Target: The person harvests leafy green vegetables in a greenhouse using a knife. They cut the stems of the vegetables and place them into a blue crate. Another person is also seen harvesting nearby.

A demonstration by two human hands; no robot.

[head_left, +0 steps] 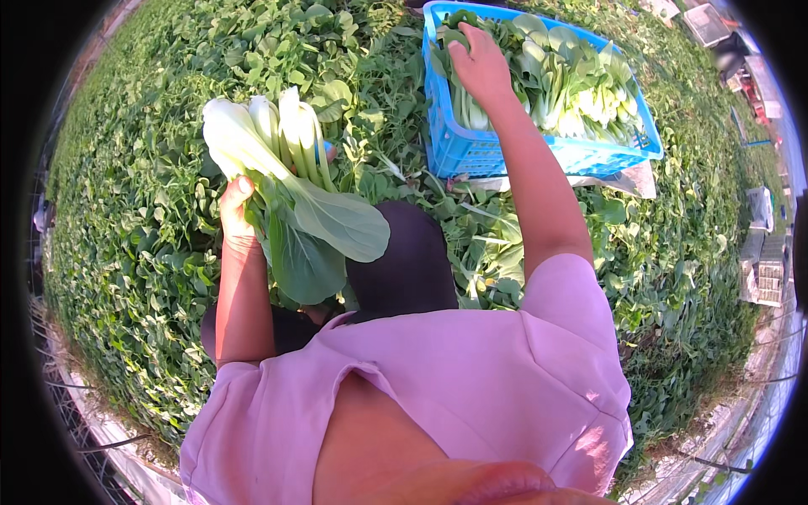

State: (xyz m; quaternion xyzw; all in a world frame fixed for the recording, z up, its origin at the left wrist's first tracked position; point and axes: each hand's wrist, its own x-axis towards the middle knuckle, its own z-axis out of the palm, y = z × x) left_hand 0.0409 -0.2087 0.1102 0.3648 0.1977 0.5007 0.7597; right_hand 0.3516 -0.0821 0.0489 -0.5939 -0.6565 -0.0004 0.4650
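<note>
My left hand [237, 205] is closed around a bunch of pak choi [252, 136], its pale stalk ends up and its broad green leaves hanging down over my dark-clad knee. Part of something blue shows behind the stalks, mostly hidden. Out at the upper right, my right hand [481, 63] reaches over the left part of a blue plastic crate [464, 151], its fingers spread on the leaves. More pak choi [568, 82] fills the crate in rows. Whether the right fingers grip any leaf I cannot tell.
Low leafy plants [151, 158] cover the ground all around. Cut leaves [505, 252] lie between my knee and the crate. White sheeting [634, 180] lies under the crate. Pale crates [770, 271] stand at the far right edge, with further containers [706, 25] at the upper right.
</note>
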